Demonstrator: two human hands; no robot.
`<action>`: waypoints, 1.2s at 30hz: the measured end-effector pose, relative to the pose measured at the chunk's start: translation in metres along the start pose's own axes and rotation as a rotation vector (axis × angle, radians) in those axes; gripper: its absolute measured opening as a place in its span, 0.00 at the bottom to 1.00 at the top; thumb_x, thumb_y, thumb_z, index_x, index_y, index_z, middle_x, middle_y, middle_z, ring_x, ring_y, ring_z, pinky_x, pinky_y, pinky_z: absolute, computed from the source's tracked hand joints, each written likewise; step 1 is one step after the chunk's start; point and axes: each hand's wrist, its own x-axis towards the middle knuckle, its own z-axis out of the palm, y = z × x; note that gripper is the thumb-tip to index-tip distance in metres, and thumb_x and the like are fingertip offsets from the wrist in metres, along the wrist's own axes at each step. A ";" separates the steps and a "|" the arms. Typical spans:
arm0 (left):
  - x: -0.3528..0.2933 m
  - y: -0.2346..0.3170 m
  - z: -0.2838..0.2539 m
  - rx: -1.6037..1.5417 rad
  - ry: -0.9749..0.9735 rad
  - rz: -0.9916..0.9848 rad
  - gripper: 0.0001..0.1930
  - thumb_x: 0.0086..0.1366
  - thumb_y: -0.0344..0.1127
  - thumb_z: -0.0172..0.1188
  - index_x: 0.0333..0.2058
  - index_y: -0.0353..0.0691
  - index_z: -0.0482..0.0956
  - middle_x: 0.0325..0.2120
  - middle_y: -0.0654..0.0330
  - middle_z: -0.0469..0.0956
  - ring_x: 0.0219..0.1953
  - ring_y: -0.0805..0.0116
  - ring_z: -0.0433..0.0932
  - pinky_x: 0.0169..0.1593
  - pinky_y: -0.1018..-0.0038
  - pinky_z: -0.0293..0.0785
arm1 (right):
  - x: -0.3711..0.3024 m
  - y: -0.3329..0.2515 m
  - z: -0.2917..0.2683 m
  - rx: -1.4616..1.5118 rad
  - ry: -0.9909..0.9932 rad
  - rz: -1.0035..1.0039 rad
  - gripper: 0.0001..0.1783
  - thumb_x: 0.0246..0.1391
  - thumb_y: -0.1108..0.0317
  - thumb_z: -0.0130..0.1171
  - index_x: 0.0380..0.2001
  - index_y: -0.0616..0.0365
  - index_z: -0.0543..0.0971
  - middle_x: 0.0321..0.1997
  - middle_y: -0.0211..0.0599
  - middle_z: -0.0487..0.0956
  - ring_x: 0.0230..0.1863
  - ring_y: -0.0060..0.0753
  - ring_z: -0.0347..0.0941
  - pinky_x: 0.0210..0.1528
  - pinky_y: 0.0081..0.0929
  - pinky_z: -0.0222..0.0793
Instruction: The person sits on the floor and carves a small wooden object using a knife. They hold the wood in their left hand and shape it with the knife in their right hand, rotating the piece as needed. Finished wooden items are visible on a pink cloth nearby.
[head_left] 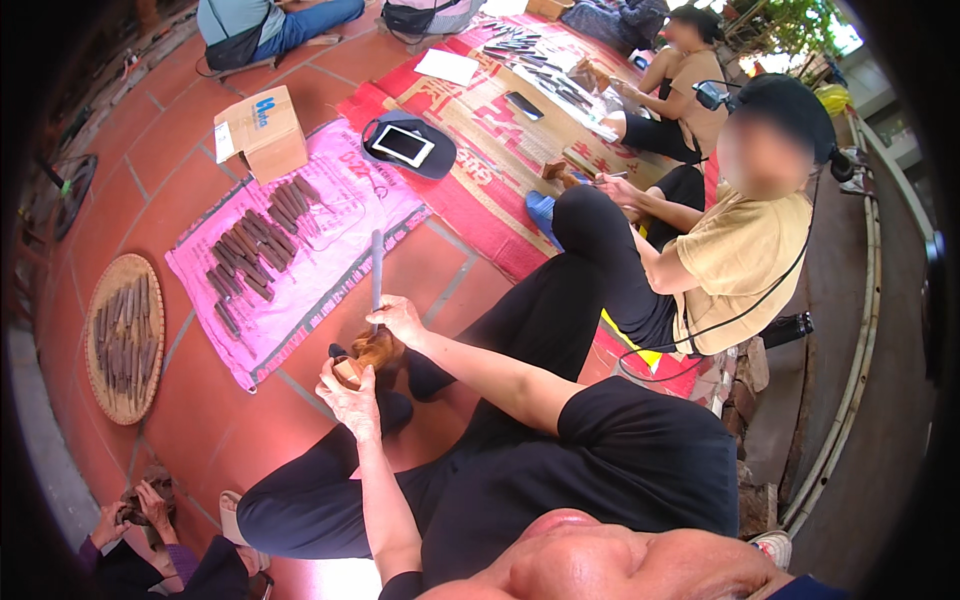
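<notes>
My left hand (pixel 352 402) is closed around a brown carved wooden piece (pixel 374 350), with a paler flat face (pixel 348 372) showing beside the thumb. My right hand (pixel 397 322) grips a long, narrow grey tool (pixel 377 262) that stands up from the fist. Its lower end is hidden by the fingers and the wood, and its exact kind cannot be made out. Both hands are close together above my crossed legs, and the right one is right beside the wood.
Several dark brown sticks (pixel 252 245) lie on a pink sheet (pixel 330 215). More fill a round woven tray (pixel 93 375). A cardboard box (pixel 262 135) and a cap (pixel 430 150) holding a phone (pixel 404 145) are ahead. Co-workers sit to the right; another person's hands (pixel 145 508) are lower left.
</notes>
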 end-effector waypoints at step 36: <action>0.001 -0.001 -0.003 -0.008 -0.001 -0.021 0.33 0.47 0.38 0.69 0.52 0.49 0.63 0.44 0.48 0.63 0.48 0.48 0.68 0.49 0.58 0.69 | -0.003 -0.003 0.005 -0.165 -0.017 -0.028 0.08 0.38 0.73 0.65 0.19 0.60 0.74 0.20 0.30 0.73 0.25 0.22 0.69 0.30 0.23 0.63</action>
